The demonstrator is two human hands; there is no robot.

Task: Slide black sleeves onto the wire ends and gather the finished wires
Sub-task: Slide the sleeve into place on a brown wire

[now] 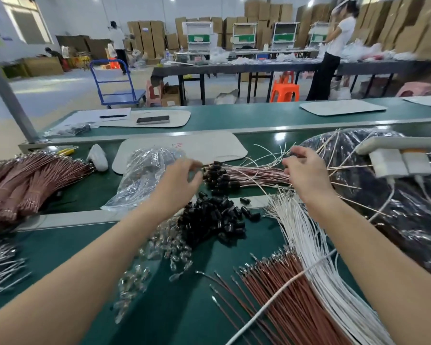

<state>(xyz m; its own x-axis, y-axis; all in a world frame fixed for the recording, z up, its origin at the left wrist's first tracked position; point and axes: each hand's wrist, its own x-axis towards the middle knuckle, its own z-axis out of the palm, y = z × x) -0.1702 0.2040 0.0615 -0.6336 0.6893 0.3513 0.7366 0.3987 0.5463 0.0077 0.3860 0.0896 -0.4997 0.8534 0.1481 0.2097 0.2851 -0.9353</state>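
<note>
— Where are the finished wires (249,174)?
— Just above the middle of the view, lying across the green bench (60,240). Their black-sleeved ends are bunched toward nine o'clock, and the thin pink and white leads run off toward three.
— And the hands?
— The right hand (306,175) is on the three o'clock end of that bunch, fingers curled down round the leads, grasping them. The left hand (182,180) is at the nine o'clock end, thumb and fingers bent toward the sleeved tips. It is blurred, so I cannot tell whether it pinches anything.
— Loose parts?
— A heap of black sleeves (217,217) sits at six o'clock from the finished wires, just beside them, with a few strays on the metal rail. At seven o'clock from that heap lies a scatter of clear caps (164,247).
— Unfinished stock?
— A fan of white wires (306,245) lies beneath the right forearm, at four o'clock from the heap. Reddish-brown wires (284,300) touch it on the five o'clock side, terminals pointing to eleven.
— Anything else near?
— A crumpled clear bag (144,175) lies at the left hand's nine o'clock side. Tied reddish-brown bundles (30,180) lie at the far nine o'clock edge. A black plastic sack (383,207) fills three o'clock, with a white power strip (396,145) on top.
</note>
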